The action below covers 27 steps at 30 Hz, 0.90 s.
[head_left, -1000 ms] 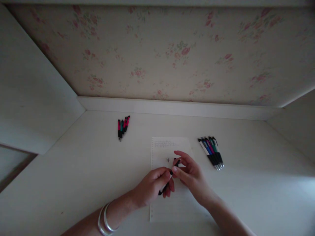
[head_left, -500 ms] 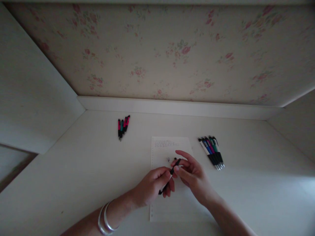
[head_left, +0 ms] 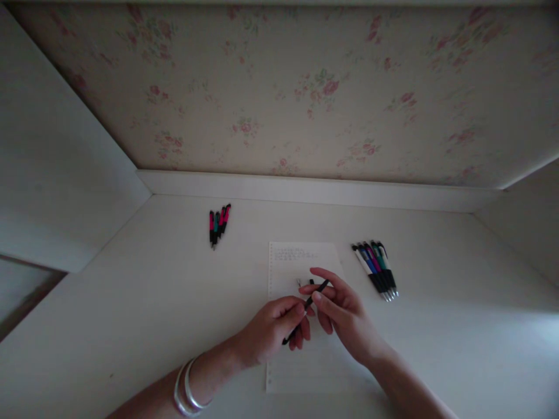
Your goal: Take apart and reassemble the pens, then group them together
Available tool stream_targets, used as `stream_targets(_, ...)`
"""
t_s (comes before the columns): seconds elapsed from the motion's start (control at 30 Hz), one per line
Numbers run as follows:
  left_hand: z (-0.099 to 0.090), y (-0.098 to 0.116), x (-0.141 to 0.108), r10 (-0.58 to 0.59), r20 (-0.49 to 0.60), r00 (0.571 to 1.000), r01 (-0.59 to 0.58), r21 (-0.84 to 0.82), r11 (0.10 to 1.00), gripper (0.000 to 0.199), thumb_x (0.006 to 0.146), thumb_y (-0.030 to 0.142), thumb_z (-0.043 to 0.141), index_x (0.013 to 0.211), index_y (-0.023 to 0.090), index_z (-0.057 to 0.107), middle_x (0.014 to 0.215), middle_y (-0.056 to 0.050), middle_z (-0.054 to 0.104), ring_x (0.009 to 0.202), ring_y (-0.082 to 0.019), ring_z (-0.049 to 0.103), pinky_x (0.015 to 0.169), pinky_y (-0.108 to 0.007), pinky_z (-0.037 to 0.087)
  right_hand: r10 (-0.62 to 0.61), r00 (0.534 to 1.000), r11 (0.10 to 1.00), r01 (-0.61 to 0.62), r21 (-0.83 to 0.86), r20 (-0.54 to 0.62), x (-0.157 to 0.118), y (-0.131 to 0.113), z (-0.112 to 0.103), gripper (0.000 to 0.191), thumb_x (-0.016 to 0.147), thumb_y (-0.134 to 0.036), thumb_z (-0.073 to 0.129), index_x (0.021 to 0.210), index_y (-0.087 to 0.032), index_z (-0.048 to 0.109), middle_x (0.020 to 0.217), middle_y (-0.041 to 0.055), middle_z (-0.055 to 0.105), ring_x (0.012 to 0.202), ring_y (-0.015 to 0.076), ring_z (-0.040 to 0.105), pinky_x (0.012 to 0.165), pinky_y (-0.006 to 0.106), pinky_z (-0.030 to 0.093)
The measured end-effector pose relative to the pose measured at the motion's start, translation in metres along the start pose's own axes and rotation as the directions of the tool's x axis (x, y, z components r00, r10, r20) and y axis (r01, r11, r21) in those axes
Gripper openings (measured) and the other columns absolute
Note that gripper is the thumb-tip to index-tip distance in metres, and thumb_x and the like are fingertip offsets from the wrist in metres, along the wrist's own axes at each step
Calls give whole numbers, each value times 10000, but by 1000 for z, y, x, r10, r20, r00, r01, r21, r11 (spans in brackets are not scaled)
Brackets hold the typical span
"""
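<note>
A slim black-and-white pen point(head_left: 315, 295) is held at a slant above the paper. Wrapped round its lower barrel is my left hand point(head_left: 282, 323), thumb on top, with the black end poking out below. My right hand point(head_left: 343, 311) pinches the black upper part between thumb and fingers, its index finger raised. Just beyond the fingers, a small silvery pen tip point(head_left: 299, 282) and a small black piece point(head_left: 311, 281) lie on the lined paper point(head_left: 283, 372), which bears handwriting near its top.
Several pens point(head_left: 376, 270) in white, blue, purple and green lie side by side at the right. A smaller group of pink and teal pens point(head_left: 218, 226) rests at the back left. The white desk point(head_left: 174, 291) meets a low ledge point(head_left: 305, 191) at the wall.
The pen's black upper part has shifted a little up and to the right between my right fingers. My left hand keeps its hold with almost no movement.
</note>
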State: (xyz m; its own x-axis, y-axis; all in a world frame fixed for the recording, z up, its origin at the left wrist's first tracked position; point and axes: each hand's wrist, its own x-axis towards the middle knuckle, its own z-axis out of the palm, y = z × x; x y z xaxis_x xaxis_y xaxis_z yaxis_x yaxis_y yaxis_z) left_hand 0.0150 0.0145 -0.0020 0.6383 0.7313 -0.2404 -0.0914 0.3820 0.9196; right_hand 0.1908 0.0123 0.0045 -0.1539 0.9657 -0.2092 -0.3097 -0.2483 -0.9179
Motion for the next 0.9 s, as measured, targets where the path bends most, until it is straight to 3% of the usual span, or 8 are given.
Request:
stream_targets(0.43,-1,-3,-1,-18,-37,999,17,-18,1000,397,959,466,528,1121,111,603,737,-22,603,575,-108,511,556,-245,400,-48,997,992,54,112,-55,2,-3,-8,368,870,-321,714,1207,-257,582,975,71,764,421,30,467,406,175,338)
stream_targets(0.9,1,2,-1,-49,-30,998,48,-31,998,272,945,402,537,956,135,589,723,-17,598,577,-106,496,553,-245,377,-93,984,988,111,108,-155,3,-4,-12,374,854,-340,723,1185,-247,573,973,63,753,403,24,464,401,172,332)
